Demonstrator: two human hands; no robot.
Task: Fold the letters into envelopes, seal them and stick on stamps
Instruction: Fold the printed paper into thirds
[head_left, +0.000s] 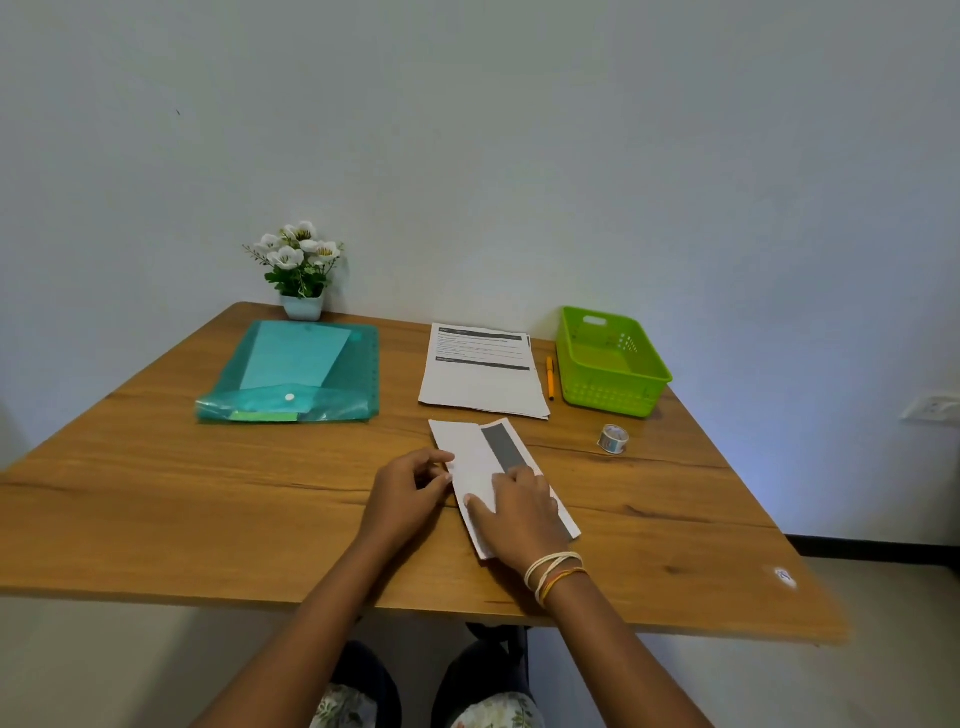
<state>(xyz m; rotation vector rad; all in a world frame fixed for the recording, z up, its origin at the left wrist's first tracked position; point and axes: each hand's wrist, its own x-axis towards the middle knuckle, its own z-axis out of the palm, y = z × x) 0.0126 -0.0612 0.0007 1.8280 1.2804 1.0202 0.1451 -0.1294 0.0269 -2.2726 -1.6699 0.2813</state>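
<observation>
Head view. A folded white printed letter with a dark grey band (498, 467) lay on the wooden table (208, 493), near its front edge and just in front of the flat stack of unfolded printed sheets (483, 371). The right hand (519, 512) lay flat on the letter's near half, fingers spread and pressing down rather than closed on anything. The left hand (410, 491) rested at the letter's left edge, thumb and fingertips drawn together there; whether they actually pinched the paper could not be told.

Judged risks: if the right palm pressed before the edges were squared, the crease would set crooked and the letter might not slide into an envelope. A sideways push by the left hand could skate the sheet over the smooth wood and shift the fold. A sliding palm might also smudge the dark printed band.

The translucent teal plastic snap folder (296, 371), holding pale sheets that may be envelopes, lay well apart to the left, so a reach could release the fold. The small roll of patterned tape (613, 439) stood to the right, near the empty green plastic basket (610, 361) and the orange pen (550, 376); a sweeping forearm could knock it rolling.
</observation>
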